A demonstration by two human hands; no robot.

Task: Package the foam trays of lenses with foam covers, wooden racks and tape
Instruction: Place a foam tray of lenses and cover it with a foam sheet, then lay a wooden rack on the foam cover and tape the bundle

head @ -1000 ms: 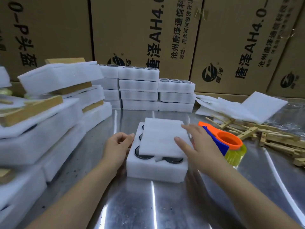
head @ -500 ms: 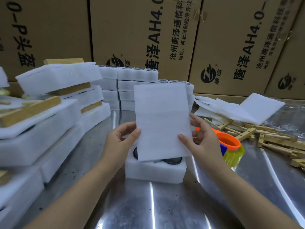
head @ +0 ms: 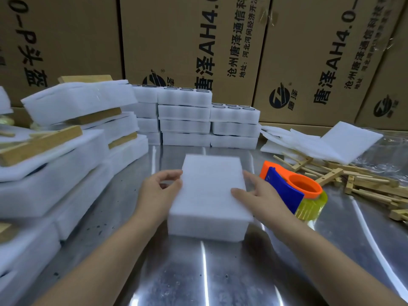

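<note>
Nearest to me, the steel table [head: 198, 272] is carrying the foam tray [head: 205, 226], which is sitting square in front of me with its long axis running straight away from me. The foam cover [head: 212, 184] is lying flat on top of it, edges roughly matched, hiding the lenses.

My left hand [head: 159, 193] is sitting at the cover's left edge, fingers curled, and appears to be pinching that edge between thumb and forefinger, though the blur is making this hard to confirm. My right hand [head: 260, 197] is lying released, fingers straight along the right edge and thumb resting on the cover's top.

Just beside the right hand, the orange and blue tape dispenser [head: 293, 191] is standing on the table. Beyond it, further right, the wooden racks [head: 364, 184] are lying in a loose heap, with spare covers [head: 331, 144] piled behind them.

I am judging that a rack comes next. The heap is lying to the right and slightly away from the tray, so the right hand is the nearer one, reaching past the dispenser.

Farther back, stacked trays [head: 185, 115] are standing against cardboard boxes [head: 198, 40], and finished bundles [head: 55, 151] are piling up at far left.
</note>
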